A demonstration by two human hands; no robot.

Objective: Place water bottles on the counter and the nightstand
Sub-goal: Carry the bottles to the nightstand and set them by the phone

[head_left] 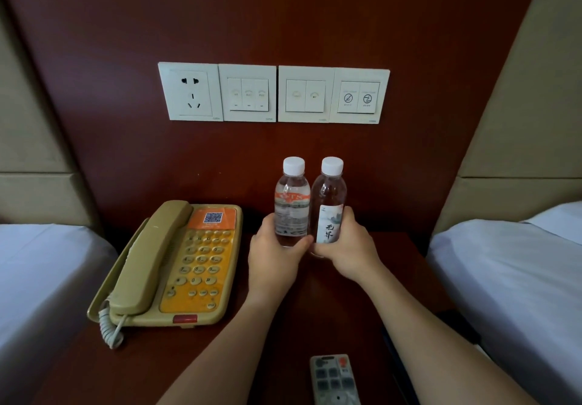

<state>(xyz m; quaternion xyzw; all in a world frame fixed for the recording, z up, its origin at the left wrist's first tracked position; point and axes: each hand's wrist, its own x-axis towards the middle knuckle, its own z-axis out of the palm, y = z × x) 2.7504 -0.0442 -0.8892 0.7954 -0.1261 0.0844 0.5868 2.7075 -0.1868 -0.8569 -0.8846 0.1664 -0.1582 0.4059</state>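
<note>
Two small clear water bottles with white caps stand upright side by side at the back of the dark red nightstand (393, 266). My left hand (274, 259) grips the lower part of the left bottle (292, 203), which has an orange band on its label. My right hand (349, 253) is wrapped around the right bottle (329, 196), which carries a white label with black characters. The bottles touch or nearly touch each other. Whether their bases rest on the nightstand is hidden by my hands.
A beige and orange telephone (176, 266) fills the nightstand's left half. A grey remote control (333, 379) lies at the front edge. Wall switches and a socket (274, 92) sit on the wooden panel behind. Beds with white sheets flank both sides, left (41, 278) and right (519, 272).
</note>
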